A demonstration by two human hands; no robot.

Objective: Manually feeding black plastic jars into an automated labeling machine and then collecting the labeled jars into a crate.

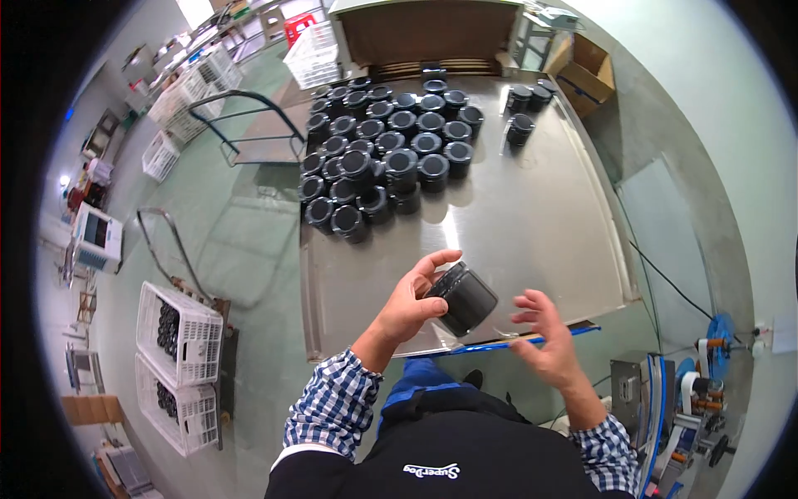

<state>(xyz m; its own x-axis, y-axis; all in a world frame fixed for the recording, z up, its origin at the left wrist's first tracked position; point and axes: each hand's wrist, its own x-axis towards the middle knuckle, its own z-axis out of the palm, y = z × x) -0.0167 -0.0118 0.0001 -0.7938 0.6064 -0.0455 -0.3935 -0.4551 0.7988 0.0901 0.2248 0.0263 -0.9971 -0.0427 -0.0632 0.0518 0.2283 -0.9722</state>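
Note:
A dark lidded jar (469, 300) is gripped by my left hand (405, 305) just above the near edge of the metal table (548, 224). The thumb and fingers close around its lid end, and the jar is tilted with its base towards the right. To the right of it, my right hand (548, 346) is held apart from the jar, with fingers spread and nothing in them. Many similar black jars (402, 162) stand crowded on the table's left and far part, some of them stacked. Several more jars (519, 130) stand at the far right.
A box-like machine (430, 31) stands at the table's far end, with an open cardboard box (583, 72) to its right. Left are a platform trolley (262, 134) and white crates (181, 349) holding dark items. A machine with rolls (686, 399) stands close on the right.

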